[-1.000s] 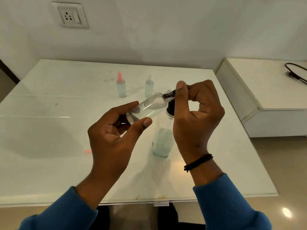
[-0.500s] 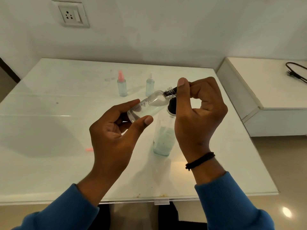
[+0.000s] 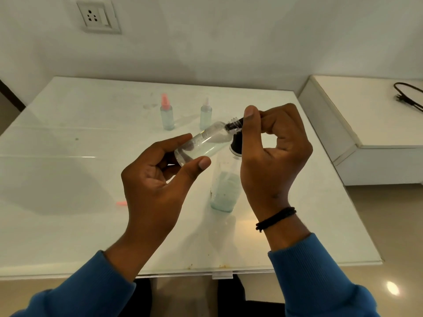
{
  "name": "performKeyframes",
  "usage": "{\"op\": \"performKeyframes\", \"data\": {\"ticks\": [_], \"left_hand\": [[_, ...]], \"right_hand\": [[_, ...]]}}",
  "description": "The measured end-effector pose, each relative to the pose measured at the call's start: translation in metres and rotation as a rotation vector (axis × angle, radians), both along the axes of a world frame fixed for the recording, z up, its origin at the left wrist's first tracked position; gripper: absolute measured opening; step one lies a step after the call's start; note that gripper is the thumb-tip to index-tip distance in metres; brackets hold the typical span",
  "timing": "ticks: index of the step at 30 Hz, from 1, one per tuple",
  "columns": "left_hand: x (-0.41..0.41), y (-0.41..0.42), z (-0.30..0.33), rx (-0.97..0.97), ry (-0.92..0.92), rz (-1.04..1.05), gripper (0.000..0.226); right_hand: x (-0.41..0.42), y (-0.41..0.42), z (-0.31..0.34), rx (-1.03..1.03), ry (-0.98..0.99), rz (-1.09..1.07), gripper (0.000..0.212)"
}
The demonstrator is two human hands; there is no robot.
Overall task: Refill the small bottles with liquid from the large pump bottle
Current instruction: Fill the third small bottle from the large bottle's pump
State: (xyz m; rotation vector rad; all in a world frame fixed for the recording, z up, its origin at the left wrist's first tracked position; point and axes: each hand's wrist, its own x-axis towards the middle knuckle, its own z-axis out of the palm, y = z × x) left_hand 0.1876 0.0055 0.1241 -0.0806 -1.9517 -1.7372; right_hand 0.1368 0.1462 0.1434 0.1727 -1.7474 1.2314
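The left hand (image 3: pixel 151 186) holds a small clear bottle (image 3: pixel 203 143) by its base, thumb below and the fingers (image 3: pixel 176 143) curled over the top, so the bottle lies tilted with its neck pointing up and away toward the right hand (image 3: pixel 274 156). A little clear liquid sits along the bottle's lower side. The right hand's thumb and forefinger pinch a dark cap (image 3: pixel 234 125) at the bottle's threaded neck; the other fingers are curled in above the palm. Whether the cap is fully seated on the threads cannot be told.

Just below the right hand's fingers, partly hidden behind that hand, the large bottle (image 3: pixel 225 188) stands upright on the white glass surface (image 3: pixel 68 179), with a dark collar at its top and pale blue liquid in its lower part. Beyond the left hand's fingers, two more small bottles stand upright and apart from each other: one with a pink spray top (image 3: pixel 166 115) and one with a white top (image 3: pixel 206 114). A small pink piece (image 3: pixel 121 203) lies on the surface to the left of the left hand. The right wrist wears a black band (image 3: pixel 275 218).
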Motion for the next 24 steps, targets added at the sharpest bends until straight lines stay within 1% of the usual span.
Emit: {"op": "performKeyframes", "data": {"ticks": [12,24], "left_hand": [[0.0,0.0,-0.001,0.027,-0.018,0.009,0.04],[-0.001,-0.001,-0.005,-0.006,-0.005,0.01,0.039]], "right_hand": [[0.0,-0.001,-0.001,-0.021,-0.009,0.006,0.026],[0.0,-0.002,0.002,-0.005,-0.015,0.012,0.025]]}}
